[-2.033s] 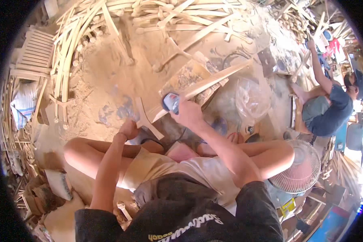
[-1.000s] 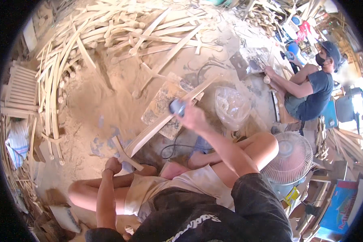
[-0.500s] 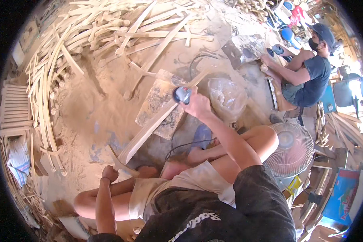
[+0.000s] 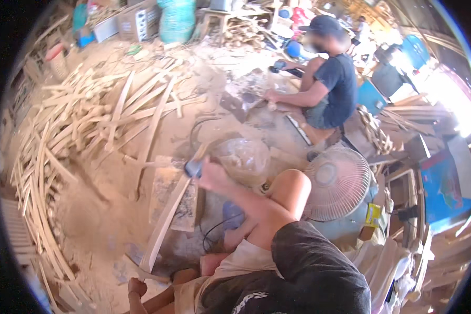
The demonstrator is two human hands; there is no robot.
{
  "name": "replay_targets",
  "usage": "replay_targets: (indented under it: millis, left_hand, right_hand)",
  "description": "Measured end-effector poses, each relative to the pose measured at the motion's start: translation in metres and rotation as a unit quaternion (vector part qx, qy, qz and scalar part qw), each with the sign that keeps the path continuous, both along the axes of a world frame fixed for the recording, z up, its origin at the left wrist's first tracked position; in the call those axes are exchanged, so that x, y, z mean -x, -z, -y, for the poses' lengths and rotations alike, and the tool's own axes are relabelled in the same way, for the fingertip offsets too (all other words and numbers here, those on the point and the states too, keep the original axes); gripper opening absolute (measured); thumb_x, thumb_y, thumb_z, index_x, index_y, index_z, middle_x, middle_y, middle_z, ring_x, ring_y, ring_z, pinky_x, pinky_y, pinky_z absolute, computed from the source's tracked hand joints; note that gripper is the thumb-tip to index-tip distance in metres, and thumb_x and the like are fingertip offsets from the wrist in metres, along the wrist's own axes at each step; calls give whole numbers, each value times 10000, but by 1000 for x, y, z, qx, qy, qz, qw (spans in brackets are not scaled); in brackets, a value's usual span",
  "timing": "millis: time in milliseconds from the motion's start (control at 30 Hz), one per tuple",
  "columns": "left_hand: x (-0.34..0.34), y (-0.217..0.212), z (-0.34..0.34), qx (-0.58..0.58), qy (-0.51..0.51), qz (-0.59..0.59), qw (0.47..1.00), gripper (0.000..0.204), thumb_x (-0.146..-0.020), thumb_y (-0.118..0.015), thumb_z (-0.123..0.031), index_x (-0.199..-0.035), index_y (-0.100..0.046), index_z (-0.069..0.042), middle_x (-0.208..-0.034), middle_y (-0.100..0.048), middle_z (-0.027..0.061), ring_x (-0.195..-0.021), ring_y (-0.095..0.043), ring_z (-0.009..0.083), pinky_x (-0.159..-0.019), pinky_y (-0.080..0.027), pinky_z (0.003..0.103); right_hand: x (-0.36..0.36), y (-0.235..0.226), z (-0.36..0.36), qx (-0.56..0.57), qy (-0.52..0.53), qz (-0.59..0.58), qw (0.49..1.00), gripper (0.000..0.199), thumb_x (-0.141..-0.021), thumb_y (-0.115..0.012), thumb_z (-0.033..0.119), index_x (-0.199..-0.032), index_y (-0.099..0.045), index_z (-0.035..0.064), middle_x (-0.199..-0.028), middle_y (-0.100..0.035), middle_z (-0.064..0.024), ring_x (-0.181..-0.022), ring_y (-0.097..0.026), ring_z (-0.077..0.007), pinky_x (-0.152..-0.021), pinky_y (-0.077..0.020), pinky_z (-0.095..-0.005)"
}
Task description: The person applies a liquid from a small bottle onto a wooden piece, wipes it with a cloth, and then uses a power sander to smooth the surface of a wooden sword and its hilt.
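Open workshop, sawdust floor [image 4: 89, 209] littered with a big pile of wood strips [image 4: 83, 120] at left. Person sits on the floor, knees up. Right hand [image 4: 212, 175] stretched forward, clenched around a small blue-grey power tool [image 4: 193, 167], pressing it at the upper end of a long slat [image 4: 167, 220]. Slat runs diagonally across a flat board [image 4: 175, 201] lying in the dust. Left hand [image 4: 137, 287] low at the bottom edge, closed in a fist at the slat's near end; cannot tell whether it grips the slat or only touches it. Black cord [image 4: 214, 235] loops on the floor by the knee. Clear plastic bag [image 4: 243, 157] just beyond the right hand. Fan [image 4: 336, 183] to the right. Another person [image 4: 324, 89] sits further back, working on wood.
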State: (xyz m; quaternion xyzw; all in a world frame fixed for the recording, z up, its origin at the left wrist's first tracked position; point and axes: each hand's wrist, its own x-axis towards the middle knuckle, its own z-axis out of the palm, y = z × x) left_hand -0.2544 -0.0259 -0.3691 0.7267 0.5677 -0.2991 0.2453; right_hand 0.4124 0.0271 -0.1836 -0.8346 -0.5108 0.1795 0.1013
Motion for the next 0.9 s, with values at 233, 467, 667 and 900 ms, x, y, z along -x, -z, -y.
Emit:
replay_targets:
  millis: [233,467,667,900]
  left_hand:
    - [34,-8,-9,39,100,-8,994,326,-896,-606,-217,-1116,-745,-21,-1009,-790,251,-979,-772,388,-899,-618,490]
    - [33,-11,10,48,40,26,998,245,-834,-651,-152,-952,-769,27,-953,-768,306,-958,-773,443,-803,-609,543]
    - [-5,-60,10,35,-86,28,995,252,-842,-642,-156,-874,-773,56,-936,-752,336,-955,-759,485,-879,-634,531]
    - [-9,-69,2,34,-95,29,995,237,-836,-682,-162,-863,-775,54,-949,-745,347,-943,-757,489,-873,-625,553]
  right_hand:
    - [132,16,41,-36,-160,-66,984,689,-859,-787,413,-1264,-519,-75,-841,-751,-254,-822,-775,-424,-676,-627,-522]
    - [86,9,14,42,-111,-30,993,668,-859,-791,434,-1263,-575,-52,-961,-781,-233,-909,-792,-387,-770,-642,-496]
    - [2,5,-9,52,9,36,998,848,-861,-819,459,-1398,-460,-91,-1008,-779,-263,-957,-798,-395,-848,-651,-477]
    - [-72,16,-28,-24,112,46,992,941,-827,-841,523,-1405,-470,-121,-1122,-759,-317,-1067,-759,-474,-931,-613,-544]
